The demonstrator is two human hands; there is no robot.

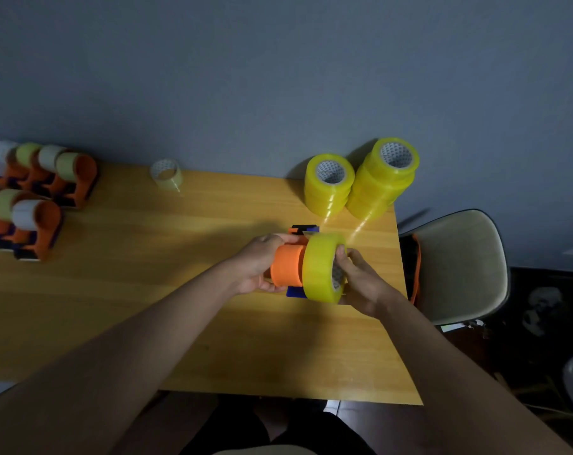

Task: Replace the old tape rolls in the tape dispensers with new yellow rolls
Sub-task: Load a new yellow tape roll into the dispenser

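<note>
An orange and blue tape dispenser point(286, 266) is held above the wooden table point(180, 323) near its right edge. My left hand point(262, 261) grips the dispenser's orange drum from the left. A new yellow tape roll point(319, 267) sits at the right end of that drum, partly slid on. My right hand point(357, 277) holds this roll, fingers curled round its right rim and into its core. Two stacks of yellow rolls point(329, 185) point(385, 177) stand at the table's back right corner.
Several orange dispensers with pale old rolls point(42, 192) crowd the table's left side. A loose, nearly spent clear roll point(166, 175) lies at the back middle. A beige chair point(459, 267) stands right of the table, against the grey wall point(278, 77).
</note>
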